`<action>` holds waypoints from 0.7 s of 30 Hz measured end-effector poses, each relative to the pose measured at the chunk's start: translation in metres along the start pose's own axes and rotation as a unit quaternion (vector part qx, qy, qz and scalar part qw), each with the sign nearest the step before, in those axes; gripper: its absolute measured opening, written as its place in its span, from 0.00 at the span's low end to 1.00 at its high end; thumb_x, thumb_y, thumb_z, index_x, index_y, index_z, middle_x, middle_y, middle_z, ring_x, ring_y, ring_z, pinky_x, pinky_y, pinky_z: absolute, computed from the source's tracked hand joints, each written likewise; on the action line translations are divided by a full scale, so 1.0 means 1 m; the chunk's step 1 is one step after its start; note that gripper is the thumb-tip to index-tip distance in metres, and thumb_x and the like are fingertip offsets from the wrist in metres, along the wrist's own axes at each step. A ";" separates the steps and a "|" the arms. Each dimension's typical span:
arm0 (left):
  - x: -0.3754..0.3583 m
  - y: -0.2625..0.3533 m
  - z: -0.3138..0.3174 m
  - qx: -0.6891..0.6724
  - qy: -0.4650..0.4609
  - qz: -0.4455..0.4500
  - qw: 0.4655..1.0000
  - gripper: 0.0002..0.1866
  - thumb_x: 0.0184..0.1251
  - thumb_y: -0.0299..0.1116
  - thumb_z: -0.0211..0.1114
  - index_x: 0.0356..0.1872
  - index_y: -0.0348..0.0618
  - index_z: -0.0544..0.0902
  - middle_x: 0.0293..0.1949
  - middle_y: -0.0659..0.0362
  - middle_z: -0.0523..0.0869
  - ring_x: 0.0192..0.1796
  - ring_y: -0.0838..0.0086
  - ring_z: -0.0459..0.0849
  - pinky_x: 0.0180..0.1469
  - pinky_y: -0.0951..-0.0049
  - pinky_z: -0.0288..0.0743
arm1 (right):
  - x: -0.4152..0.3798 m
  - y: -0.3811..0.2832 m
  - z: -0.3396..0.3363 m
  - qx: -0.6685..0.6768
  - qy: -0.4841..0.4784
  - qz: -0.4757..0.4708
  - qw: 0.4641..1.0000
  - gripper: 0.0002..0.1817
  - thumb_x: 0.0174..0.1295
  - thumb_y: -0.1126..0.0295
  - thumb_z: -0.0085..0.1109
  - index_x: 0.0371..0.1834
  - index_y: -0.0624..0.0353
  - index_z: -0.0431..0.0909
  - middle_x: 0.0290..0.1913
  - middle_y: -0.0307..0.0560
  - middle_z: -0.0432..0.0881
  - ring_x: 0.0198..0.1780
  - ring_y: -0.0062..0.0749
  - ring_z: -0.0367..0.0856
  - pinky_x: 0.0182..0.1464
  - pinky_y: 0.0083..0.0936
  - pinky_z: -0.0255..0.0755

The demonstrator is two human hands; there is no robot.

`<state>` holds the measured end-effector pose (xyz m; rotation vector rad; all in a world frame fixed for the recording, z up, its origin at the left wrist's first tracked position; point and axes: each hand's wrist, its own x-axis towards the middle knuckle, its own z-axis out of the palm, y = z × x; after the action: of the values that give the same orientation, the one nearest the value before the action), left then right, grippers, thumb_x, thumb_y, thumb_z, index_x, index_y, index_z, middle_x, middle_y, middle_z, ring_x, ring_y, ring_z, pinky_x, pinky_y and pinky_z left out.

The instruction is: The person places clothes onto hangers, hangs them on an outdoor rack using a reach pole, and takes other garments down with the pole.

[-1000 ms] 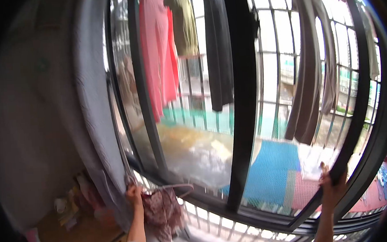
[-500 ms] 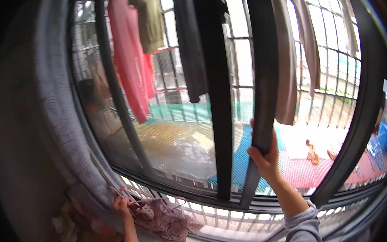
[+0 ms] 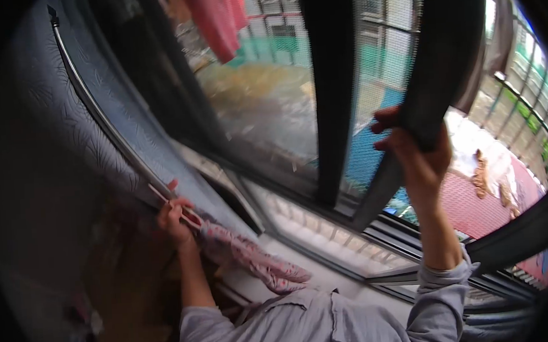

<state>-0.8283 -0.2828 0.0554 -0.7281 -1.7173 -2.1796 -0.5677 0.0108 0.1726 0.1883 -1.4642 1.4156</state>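
My left hand (image 3: pixel 178 221) is closed on a light-coloured hanger (image 3: pixel 191 218), from which a pink patterned garment (image 3: pixel 248 254) hangs over the sill. Beside it runs a thin metal rod (image 3: pixel 105 125) along the grey curtain. At the right, my right hand (image 3: pixel 418 153) grips the dark upright frame of a window panel (image 3: pixel 445 54), with its fingers round the edge. The sliding panel carries a fine mesh. Part of the hanger is hidden by the left fingers.
Outside stand metal bars (image 3: pixel 524 102), with a pink garment (image 3: pixel 214 18) hanging at the top. A blue mat (image 3: pixel 370 156) and a pink mat (image 3: pixel 477 202) lie beyond the window. The white sill (image 3: pixel 347 292) runs below. Grey curtain (image 3: pixel 63 108) hangs at the left.
The view has tilted and turned, and the window fills it differently. The metal rod by the curtain now shows. Both hands keep their hold; the garment now looks more bunched.
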 end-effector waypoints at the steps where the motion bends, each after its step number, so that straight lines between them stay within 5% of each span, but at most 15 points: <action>1: 0.000 0.005 -0.004 0.003 0.011 0.009 1.000 0.11 0.48 0.31 0.50 0.20 0.36 0.79 0.26 0.60 0.80 0.23 0.81 0.70 0.25 0.80 0.62 | -0.002 -0.007 -0.004 -0.038 -0.003 -0.029 0.999 0.17 0.59 0.77 0.53 0.51 0.68 0.67 0.45 0.58 0.78 0.42 0.36 0.80 0.38 0.24 0.78; 5: -0.008 0.006 -0.021 0.027 0.053 0.005 0.998 0.12 0.46 0.31 0.51 0.19 0.33 0.79 0.39 0.54 0.81 0.22 0.80 0.71 0.25 0.80 0.62 | -0.004 -0.012 -0.033 -0.125 -0.027 -0.092 0.988 0.20 0.61 0.71 0.51 0.55 0.69 0.66 0.45 0.61 0.78 0.42 0.43 0.81 0.40 0.32 0.79; 9: -0.011 -0.004 -0.046 0.050 0.077 -0.011 0.996 0.12 0.45 0.30 0.51 0.18 0.30 0.79 0.51 0.49 0.79 0.22 0.79 0.72 0.25 0.80 0.62 | -0.003 0.014 -0.003 -0.157 0.054 -0.131 0.977 0.24 0.58 0.72 0.59 0.57 0.67 0.65 0.44 0.56 0.78 0.37 0.32 0.79 0.38 0.22 0.74; 13: -0.007 -0.008 -0.042 0.091 0.049 0.053 0.993 0.15 0.47 0.32 0.49 0.19 0.30 0.79 0.48 0.52 0.81 0.21 0.78 0.71 0.23 0.79 0.61 | -0.003 0.011 0.003 -0.214 0.093 -0.129 0.964 0.22 0.59 0.69 0.57 0.55 0.66 0.67 0.39 0.48 0.79 0.30 0.22 0.74 0.35 0.14 0.66; 21: -0.004 -0.005 -0.045 0.097 0.034 0.042 0.994 0.13 0.46 0.31 0.51 0.18 0.29 0.79 0.55 0.49 0.77 0.26 0.77 0.73 0.26 0.79 0.62 | -0.003 -0.015 -0.028 -0.188 -0.100 -0.098 0.972 0.25 0.61 0.70 0.48 0.59 0.72 0.61 0.53 0.72 0.71 0.46 0.47 0.81 0.46 0.33 0.77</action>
<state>-0.8371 -0.3249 0.0419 -0.6552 -1.7993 -1.9264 -0.5409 0.0278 0.1733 0.2333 -1.7975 0.9608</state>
